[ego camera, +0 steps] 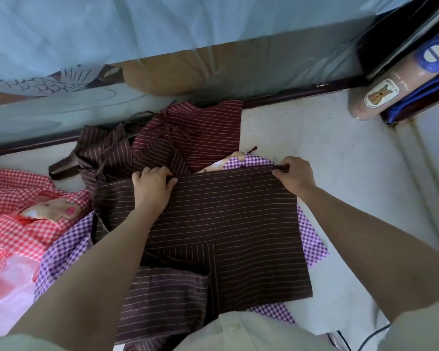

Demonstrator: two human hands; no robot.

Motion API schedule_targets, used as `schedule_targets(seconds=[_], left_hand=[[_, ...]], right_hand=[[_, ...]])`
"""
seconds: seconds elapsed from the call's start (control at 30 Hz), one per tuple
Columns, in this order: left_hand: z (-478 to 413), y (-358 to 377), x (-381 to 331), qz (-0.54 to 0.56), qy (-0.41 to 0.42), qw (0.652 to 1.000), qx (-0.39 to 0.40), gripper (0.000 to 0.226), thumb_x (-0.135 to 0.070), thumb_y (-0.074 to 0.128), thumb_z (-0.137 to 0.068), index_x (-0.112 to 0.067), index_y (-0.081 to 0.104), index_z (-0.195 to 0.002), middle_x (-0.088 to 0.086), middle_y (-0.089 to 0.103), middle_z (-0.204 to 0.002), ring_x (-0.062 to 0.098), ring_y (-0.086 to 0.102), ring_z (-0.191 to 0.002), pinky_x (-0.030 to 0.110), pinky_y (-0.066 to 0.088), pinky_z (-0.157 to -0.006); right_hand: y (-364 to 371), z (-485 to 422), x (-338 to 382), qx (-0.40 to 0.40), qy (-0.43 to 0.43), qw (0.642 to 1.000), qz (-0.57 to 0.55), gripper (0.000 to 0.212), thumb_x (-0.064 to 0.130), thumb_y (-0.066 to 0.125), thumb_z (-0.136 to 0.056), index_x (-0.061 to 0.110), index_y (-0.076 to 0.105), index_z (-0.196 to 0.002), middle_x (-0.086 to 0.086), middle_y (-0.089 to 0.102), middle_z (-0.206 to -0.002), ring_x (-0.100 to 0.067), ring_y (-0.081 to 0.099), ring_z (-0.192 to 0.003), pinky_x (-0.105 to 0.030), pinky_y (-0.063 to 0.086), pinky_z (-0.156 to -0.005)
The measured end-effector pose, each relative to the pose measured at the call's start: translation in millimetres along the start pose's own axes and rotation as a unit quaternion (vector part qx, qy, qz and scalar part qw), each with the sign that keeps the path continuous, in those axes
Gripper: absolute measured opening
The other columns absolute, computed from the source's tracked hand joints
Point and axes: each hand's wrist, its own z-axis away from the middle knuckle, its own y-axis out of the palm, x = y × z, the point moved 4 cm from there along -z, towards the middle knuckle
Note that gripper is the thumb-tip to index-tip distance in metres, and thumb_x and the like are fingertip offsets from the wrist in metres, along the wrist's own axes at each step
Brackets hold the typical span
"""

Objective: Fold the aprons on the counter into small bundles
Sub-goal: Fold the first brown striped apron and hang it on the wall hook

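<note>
A: What could be spoiled from here?

B: The fold could be pulled askew. The far edge of the brown striped apron [226, 219] is held at two places only. Near its middle it is gripped by the left hand [152, 184], fingers curled over the cloth, and its far right corner is pinched by the right hand [293, 174]. The hands are kept apart along that edge. If one were drawn harder than the other, the edges would no longer be matched and a lopsided bundle would be made.

A: Is anything else to be feared?

B: A purple checked apron [312, 236] is spread directly underneath and is seen just right of the right wrist and left of the left forearm. It could be dragged along or caught into the fold. Loose straps [64, 171], seen to the left of the left hand, could be left trailing outside the bundle. Whether they belong to this apron cannot be told.

A: Where is the apron placed with respect to the hands?

B: It is spread between them and back toward the body, under the forearms, on the counter [340, 153]. A maroon striped apron [195, 127] is heaped just beyond the hands, and a red checked apron [18, 198] is laid well to the left of the left hand.

A: How far along is the work judged to be?

B: At an early fold. No small bundle is seen yet.
</note>
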Motion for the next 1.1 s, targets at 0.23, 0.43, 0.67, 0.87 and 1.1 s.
schedule_targets(seconds=[0.23, 0.43, 0.67, 0.87, 1.1], left_hand=[[31, -7, -30, -0.025, 0.044, 0.994, -0.100, 0.040, -0.033, 0.063, -0.088, -0.012, 0.057, -0.121, 0.016, 0.048, -0.126, 0.037, 0.042, -0.121, 0.054, 0.023, -0.112], [105, 0, -50, -0.009, 0.044, 0.990, -0.136, 0.031, -0.025, 0.058, -0.089, -0.014, 0.060, -0.118, 0.013, 0.052, -0.126, 0.031, 0.045, -0.115, 0.051, 0.035, -0.099], [150, 48, -31, -0.012, 0.014, 1.000, -0.006, 0.055, -0.046, 0.029, -0.100, -0.014, 0.047, -0.140, 0.007, 0.049, -0.143, 0.028, 0.045, -0.129, 0.046, 0.037, -0.106], [155, 57, -33, 0.045, -0.003, 0.998, -0.035, 0.048, -0.038, 0.031, -0.103, -0.013, 0.047, -0.140, 0.005, 0.045, -0.147, 0.025, 0.038, -0.135, 0.043, 0.028, -0.112], [224, 31, -1, 0.053, -0.079, 0.980, -0.176, 0.033, -0.029, 0.044, -0.099, -0.018, 0.052, -0.129, 0.009, 0.042, -0.133, 0.028, 0.036, -0.121, 0.049, 0.025, -0.104]], right_hand=[[-1, 27, 26, -0.175, -0.065, 0.982, -0.019, 0.034, 0.005, 0.058, -0.092, 0.014, 0.054, -0.125, -0.005, 0.056, -0.132, -0.024, 0.051, -0.124, -0.035, 0.040, -0.106], [107, 151, 80, -0.022, -0.374, 0.924, 0.081, 0.058, 0.030, 0.036, -0.102, 0.019, 0.019, -0.156, -0.007, 0.009, -0.164, -0.021, 0.006, -0.152, -0.041, 0.008, -0.123], [114, 119, -50, -0.043, -0.150, 0.962, 0.226, 0.059, 0.048, -0.005, -0.101, 0.023, -0.009, -0.155, -0.004, -0.009, -0.164, -0.021, -0.011, -0.151, -0.046, -0.003, -0.123], [145, 167, 4, 0.032, -0.334, 0.924, 0.181, 0.059, 0.046, 0.007, -0.104, 0.022, -0.003, -0.157, -0.002, -0.013, -0.163, -0.019, -0.012, -0.151, -0.045, -0.002, -0.123], [128, 189, 33, -0.027, -0.298, 0.954, -0.002, 0.050, 0.048, 0.033, -0.100, 0.015, 0.060, -0.126, -0.002, 0.059, -0.127, -0.018, 0.053, -0.120, -0.043, 0.044, -0.104]])
